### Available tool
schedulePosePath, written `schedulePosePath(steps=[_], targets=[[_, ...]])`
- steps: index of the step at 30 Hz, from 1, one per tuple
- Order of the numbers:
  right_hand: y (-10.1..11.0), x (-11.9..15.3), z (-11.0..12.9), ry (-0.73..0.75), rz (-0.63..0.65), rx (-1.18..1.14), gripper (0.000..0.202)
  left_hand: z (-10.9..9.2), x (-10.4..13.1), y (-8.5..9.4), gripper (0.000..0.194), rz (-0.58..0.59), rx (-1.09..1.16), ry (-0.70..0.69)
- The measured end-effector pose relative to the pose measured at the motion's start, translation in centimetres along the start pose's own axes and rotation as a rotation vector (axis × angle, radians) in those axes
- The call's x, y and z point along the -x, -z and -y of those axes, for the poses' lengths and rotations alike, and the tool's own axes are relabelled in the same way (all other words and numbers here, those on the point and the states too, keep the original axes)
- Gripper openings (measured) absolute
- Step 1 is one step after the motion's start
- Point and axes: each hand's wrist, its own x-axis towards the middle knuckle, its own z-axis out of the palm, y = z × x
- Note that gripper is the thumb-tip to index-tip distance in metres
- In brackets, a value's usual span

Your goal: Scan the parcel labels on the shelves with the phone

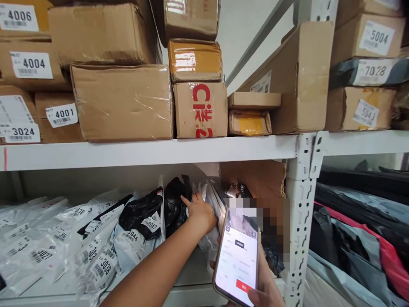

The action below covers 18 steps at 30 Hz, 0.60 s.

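My left hand (202, 214) reaches onto the lower shelf between a black plastic parcel (175, 204) and pale plastic parcels (214, 200). Its visible fingers are apart and lie against the bags; part of the hand is turned away from view. My right hand (266, 277) grips a smartphone (238, 260), screen facing me, with the thumb near a red button at the bottom of the display. Left of my left hand stands a black and white parcel (137, 219) labelled 3044 and 3047. A blurred patch covers the area just behind the phone.
Clear bagged parcels (41, 251) with number labels fill the shelf's left side. Above, a white shelf beam (143, 154) carries cardboard boxes (123, 102). A perforated upright (300, 226) stands at right, beside stacked bags (358, 230). An open carton (255, 172) sits behind the phone.
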Motion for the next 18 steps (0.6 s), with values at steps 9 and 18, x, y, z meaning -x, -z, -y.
schedulePosePath(steps=[9,18], targets=[[-2.5,-1.1,-0.2,0.084,-0.113,0.063,0.129,3.6,0.1,-0.4,0.038,-0.264,0.210,-0.049],[0.5,0.6,-0.4,-0.014,0.074,0.065,0.122,6.6,0.3,-3.1,0.024,-0.423,0.410,-0.109]])
